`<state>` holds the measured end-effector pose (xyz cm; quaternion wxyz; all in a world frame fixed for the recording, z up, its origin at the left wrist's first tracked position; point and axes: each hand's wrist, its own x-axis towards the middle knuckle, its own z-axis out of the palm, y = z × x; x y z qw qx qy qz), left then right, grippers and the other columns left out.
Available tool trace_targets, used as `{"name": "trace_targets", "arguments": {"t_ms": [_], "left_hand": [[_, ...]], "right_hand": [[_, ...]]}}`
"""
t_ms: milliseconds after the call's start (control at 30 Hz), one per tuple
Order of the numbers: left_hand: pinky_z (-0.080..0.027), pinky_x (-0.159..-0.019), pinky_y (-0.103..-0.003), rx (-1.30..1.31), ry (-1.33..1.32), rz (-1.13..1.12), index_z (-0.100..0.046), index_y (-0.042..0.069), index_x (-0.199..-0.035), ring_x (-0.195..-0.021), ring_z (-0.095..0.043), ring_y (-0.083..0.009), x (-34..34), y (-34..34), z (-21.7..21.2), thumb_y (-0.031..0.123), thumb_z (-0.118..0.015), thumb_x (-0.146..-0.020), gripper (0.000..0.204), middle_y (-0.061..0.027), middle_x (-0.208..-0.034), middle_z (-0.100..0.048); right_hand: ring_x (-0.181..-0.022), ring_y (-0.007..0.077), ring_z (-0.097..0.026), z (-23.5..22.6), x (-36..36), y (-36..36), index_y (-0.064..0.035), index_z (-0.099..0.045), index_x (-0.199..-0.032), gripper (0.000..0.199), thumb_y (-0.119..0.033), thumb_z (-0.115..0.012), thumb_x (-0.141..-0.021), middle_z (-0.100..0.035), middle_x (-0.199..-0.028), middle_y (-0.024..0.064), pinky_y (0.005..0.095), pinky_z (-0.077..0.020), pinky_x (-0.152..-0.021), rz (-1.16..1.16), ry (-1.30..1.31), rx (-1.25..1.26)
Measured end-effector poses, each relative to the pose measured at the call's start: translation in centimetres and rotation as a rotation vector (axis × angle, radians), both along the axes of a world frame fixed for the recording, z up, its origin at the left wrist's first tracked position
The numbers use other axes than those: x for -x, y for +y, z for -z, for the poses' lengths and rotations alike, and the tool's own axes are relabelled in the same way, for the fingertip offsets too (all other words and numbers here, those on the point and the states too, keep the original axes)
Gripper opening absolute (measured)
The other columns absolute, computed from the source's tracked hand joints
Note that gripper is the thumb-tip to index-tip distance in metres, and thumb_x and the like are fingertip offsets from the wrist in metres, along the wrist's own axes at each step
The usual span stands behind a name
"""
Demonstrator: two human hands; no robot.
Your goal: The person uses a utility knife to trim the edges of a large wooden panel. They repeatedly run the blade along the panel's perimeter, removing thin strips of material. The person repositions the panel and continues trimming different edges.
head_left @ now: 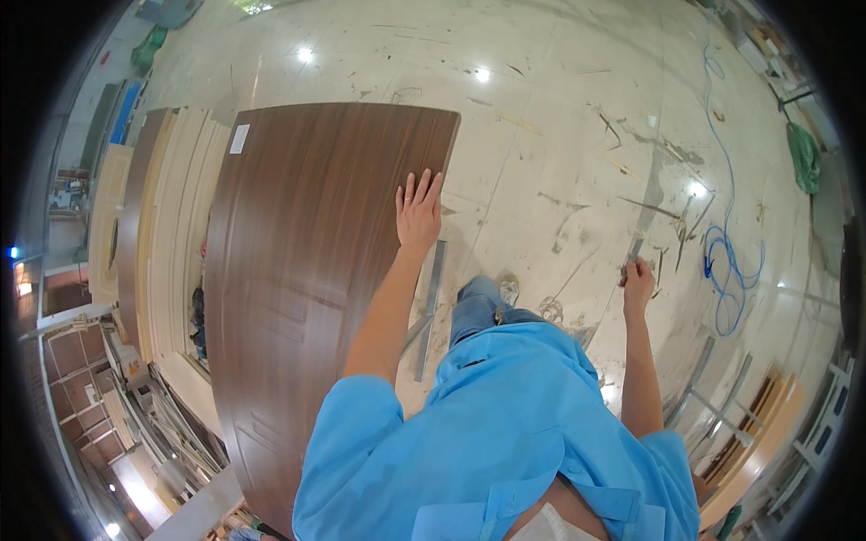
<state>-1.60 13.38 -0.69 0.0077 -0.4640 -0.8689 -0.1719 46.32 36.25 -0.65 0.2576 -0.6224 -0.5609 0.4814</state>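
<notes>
The left hand (pixel 419 213) is lying flat on a big brown door panel (pixel 307 270), with its fingers spreading apart near the panel's right edge. The panel is lying face up on the person's left, and a white sticker (pixel 239 139) is showing near its far left corner. The right hand (pixel 639 281) is reaching out on the other side — its fingers are pinching a small, thin grey thing (pixel 637 247), too small to tell what. Farther right, a blue hose (pixel 732 270) is curling on the floor (pixel 541 135).
</notes>
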Motion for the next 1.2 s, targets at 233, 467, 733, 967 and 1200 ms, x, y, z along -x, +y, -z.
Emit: {"name": "trace_targets", "arguments": {"t_ms": [233, 467, 733, 967, 1200], "left_hand": [[-0.024, -0.134, -0.057, 0.033, -0.022, -0.005, -0.052, 0.028, -0.165, -0.163, -0.036, -0.0341, 5.2, 11.2, -0.3, 0.027, -0.052, -0.113, 0.052, -0.0017, -0.174, -0.045], [-0.027, -0.132, -0.055, -0.03, -0.153, -0.041, -0.06, 0.015, -0.155, -0.156, -0.044, -0.0335, 8.9, 18.7, -1.2, 0.029, -0.058, -0.109, 0.047, -0.0074, -0.161, -0.058], [-0.03, -0.132, -0.051, -0.14, -0.156, -0.462, -0.064, 0.007, -0.145, -0.154, -0.046, -0.0327, 13.1, 20.2, -0.8, 0.026, -0.06, -0.108, 0.042, -0.0114, -0.159, -0.058], [-0.038, -0.127, -0.052, -0.267, -0.054, -0.929, -0.069, 0.008, -0.137, -0.15, -0.051, -0.0335, 14.1, 20.6, -1.7, 0.013, -0.067, -0.102, 0.036, -0.0137, -0.158, -0.058], [-0.055, -0.097, -0.037, -0.944, -0.066, -1.737, -0.069, 0.006, -0.13, -0.113, -0.069, -0.0235, 9.6, 24.6, -2.5, 0.009, -0.07, -0.103, 0.027, -0.0118, -0.13, -0.071]], "right_hand": [[-0.059, 0.0084, -0.059, -0.4, 18.7, 9.2, 0.0, -0.072, -0.121, 0.02, -0.013, -0.066, -0.107, -0.075, -0.09, 0.0066, 0.027, -0.0496, -0.053, -0.164, 0.18, 0.042], [-0.054, 0.0092, -0.054, -0.4, 34.9, 13.9, 0.0002, -0.057, -0.14, 0.036, -0.01, -0.065, -0.106, -0.078, -0.094, 0.0132, 0.026, -0.0428, -0.048, -0.383, 0.223, 0.361], [-0.058, 0.0058, -0.056, -4.8, 52.2, 20.1, -0.003, -0.075, -0.109, 0.014, -0.016, -0.073, -0.105, -0.074, -0.091, 0.0027, 0.024, -0.0451, -0.053, -0.876, 0.269, 0.378], [-0.063, 0.0063, -0.06, -1.7, 63.6, 20.5, -0.0041, -0.073, -0.104, 0.016, -0.018, -0.079, -0.101, -0.067, -0.081, -0.0005, 0.0251, -0.0476, -0.054, -1.541, -0.043, 0.171], [-0.069, 0.0116, -0.062, -0.4, 70.0, 23.4, -0.0052, -0.068, -0.104, 0.014, -0.014, -0.079, -0.099, -0.066, -0.08, 0.0014, 0.0296, -0.0517, -0.061, -1.778, -0.303, 0.794]]}}
